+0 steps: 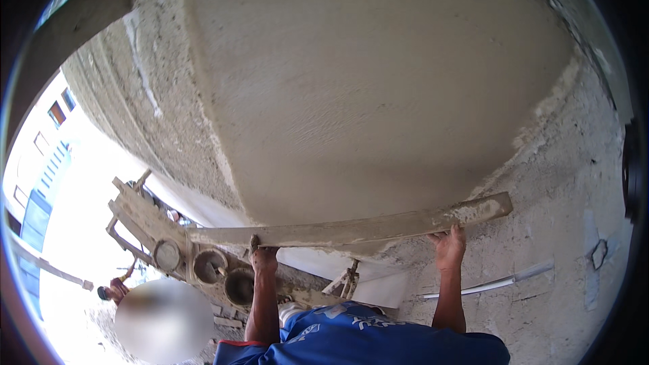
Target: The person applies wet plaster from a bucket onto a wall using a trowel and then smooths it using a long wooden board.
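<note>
A long straightedge board, smeared with mortar, lies against the freshly plastered wall along the lower border of the smooth area. My left hand is closed on the board's lower edge, left of its middle. Toward the right end, my right hand grips the same edge, its fingertips curling over the wood and the palm showing. Both forearms reach up from below. Smooth grey-brown plaster covers most of the surface above the board, with faint ripples near its middle.
Below left, a plank scaffold carries several round mortar containers, among them a dark bucket. Another person is at the far lower left, beside a blurred round patch. Rough wall with a white strip lies right.
</note>
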`<state>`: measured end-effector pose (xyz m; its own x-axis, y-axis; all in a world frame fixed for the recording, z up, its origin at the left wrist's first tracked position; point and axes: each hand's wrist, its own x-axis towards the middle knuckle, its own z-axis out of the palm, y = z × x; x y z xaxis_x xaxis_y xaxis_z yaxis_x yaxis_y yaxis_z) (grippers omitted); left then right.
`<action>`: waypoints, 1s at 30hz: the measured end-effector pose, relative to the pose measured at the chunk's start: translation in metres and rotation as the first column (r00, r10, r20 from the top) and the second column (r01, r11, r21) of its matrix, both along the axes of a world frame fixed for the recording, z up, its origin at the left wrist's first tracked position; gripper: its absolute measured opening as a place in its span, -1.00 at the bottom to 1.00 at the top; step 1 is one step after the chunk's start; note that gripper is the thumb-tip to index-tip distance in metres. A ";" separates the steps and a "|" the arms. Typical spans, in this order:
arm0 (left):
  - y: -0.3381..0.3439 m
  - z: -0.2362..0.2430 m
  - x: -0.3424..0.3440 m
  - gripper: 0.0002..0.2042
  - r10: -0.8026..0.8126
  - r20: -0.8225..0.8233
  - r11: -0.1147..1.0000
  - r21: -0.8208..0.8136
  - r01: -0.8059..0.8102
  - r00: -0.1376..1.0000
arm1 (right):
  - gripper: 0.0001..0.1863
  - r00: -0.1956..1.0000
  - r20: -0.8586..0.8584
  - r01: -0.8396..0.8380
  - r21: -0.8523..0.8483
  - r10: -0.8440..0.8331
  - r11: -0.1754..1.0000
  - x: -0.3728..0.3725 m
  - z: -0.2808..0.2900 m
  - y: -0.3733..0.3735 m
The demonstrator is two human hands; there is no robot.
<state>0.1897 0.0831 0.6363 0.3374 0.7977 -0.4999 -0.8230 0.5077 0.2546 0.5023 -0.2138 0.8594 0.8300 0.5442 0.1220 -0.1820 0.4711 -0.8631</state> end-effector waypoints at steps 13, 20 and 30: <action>0.048 0.203 0.206 -0.56 0.120 -0.172 0.827 0.562 -0.003 0.978 | -0.20 0.685 0.192 0.701 0.086 -0.703 0.707 0.111 0.013 -0.013; 0.091 0.239 0.236 -0.60 0.349 -0.191 0.740 0.657 -0.144 0.918 | -0.26 0.266 0.913 0.931 -0.160 -0.310 0.327 0.127 0.010 -0.035; 0.152 0.352 0.196 -0.52 0.556 -0.040 0.071 0.997 0.000 0.830 | -0.42 -0.172 0.983 0.971 0.157 0.070 0.180 0.133 0.105 0.002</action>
